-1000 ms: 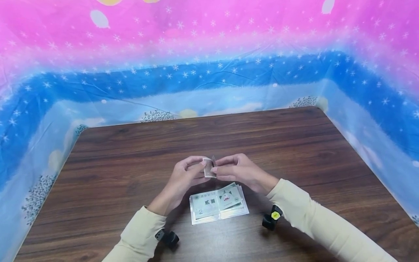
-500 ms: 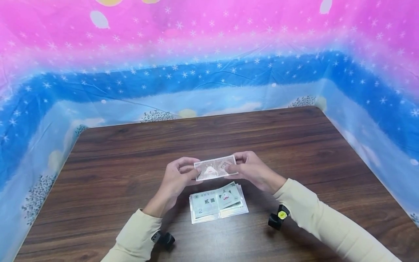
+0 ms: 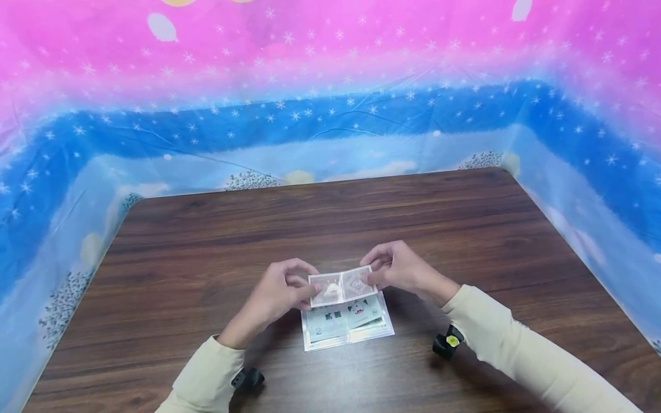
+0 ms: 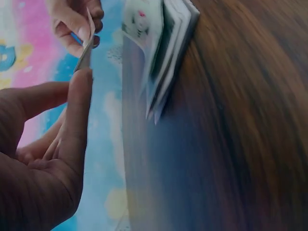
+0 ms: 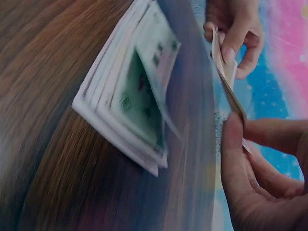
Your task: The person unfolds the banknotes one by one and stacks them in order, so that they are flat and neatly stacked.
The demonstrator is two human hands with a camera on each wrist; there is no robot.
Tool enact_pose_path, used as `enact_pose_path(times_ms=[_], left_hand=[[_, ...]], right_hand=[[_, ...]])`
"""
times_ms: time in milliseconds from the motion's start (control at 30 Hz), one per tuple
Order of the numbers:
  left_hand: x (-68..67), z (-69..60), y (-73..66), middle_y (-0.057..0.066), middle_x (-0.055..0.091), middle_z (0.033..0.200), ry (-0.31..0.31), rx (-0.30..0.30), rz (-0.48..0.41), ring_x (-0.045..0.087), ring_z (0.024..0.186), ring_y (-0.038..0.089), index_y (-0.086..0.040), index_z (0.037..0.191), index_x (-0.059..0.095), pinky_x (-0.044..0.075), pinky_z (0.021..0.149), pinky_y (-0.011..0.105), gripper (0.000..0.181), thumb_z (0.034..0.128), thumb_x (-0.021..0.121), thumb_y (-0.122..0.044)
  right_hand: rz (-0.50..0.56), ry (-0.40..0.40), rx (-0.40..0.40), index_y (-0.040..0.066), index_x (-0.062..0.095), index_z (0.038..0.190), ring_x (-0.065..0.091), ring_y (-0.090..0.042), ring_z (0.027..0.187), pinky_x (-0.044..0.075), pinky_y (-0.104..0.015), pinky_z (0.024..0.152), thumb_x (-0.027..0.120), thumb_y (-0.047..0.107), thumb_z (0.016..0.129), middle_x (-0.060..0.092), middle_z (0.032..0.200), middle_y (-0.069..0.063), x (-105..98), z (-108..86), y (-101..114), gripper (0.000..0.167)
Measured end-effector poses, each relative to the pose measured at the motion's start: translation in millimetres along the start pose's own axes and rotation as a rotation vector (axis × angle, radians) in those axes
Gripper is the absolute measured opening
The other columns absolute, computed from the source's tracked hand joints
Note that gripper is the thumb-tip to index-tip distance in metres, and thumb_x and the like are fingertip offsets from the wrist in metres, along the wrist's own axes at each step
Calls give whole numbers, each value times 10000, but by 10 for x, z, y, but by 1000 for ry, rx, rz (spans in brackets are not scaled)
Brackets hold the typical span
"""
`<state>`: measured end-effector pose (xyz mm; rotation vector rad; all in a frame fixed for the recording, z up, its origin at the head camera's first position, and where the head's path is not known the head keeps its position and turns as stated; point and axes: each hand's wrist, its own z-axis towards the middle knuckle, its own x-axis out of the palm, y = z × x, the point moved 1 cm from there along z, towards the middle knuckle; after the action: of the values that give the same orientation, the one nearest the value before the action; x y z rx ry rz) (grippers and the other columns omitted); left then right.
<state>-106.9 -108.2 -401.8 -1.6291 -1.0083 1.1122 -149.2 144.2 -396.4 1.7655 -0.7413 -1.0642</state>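
A small brownish-pink play banknote (image 3: 333, 291) with a white cartoon figure is stretched between both hands, a crease down its middle. My left hand (image 3: 279, 293) pinches its left end between thumb and fingers. The right end is pinched by my right hand (image 3: 408, 274). Behind the note's lower edge lies a stack of banknotes (image 3: 322, 327) on the table, its top note pale green with a "2" and a cartoon face. In the right wrist view the upper notes of the stack (image 5: 130, 91) curl up, folded and apart from those below.
The brown wood-grain table (image 3: 206, 252) reaches back to a snowflake-printed pink and blue cloth (image 3: 289, 115). Black wrist cameras hang below both cream sleeves (image 3: 496, 327).
The banknote was folded between the hands, then was spread out flat. Both hands have since come down and nearer, so the note now covers the stack's far edge.
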Motion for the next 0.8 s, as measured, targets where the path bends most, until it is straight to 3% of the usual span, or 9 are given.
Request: enact_pose_path(times_ms=[167, 367, 500, 800], left_hand=[[17, -42, 27, 79, 704, 725, 97, 39, 215, 681, 570, 210, 31, 1086, 666, 629, 555, 363, 226, 890, 762, -26], [65, -61, 50, 3, 677, 673, 107, 43, 446, 653, 525, 147, -27, 1028, 695, 575, 488, 291, 222, 869, 813, -129], [92, -67, 77, -26, 653, 639, 107, 62, 536, 621, 500, 117, -34, 1008, 694, 530, 462, 268, 224, 861, 823, -145], [143, -66, 113, -45, 641, 675, 91, 75, 656, 583, 551, 103, -85, 987, 714, 491, 502, 271, 233, 820, 855, -162]], right_hand=[[-309, 37, -137, 15, 739, 946, 647, -119, 744, 572, -270, 665, 837, 25, 782, 715, 853, -25, 58, -33, -15, 191], [-521, 40, -189, 40, 752, 929, 631, -61, 688, 567, -268, 670, 853, 46, 765, 734, 876, -30, 136, -64, -32, 193], [-606, 50, -189, 53, 752, 938, 604, -61, 705, 550, -277, 699, 860, 69, 766, 730, 889, -11, 180, -69, -72, 203], [-683, 73, -263, 132, 755, 824, 610, -74, 728, 531, -259, 673, 893, 114, 741, 709, 806, 69, 204, -92, -143, 163]])
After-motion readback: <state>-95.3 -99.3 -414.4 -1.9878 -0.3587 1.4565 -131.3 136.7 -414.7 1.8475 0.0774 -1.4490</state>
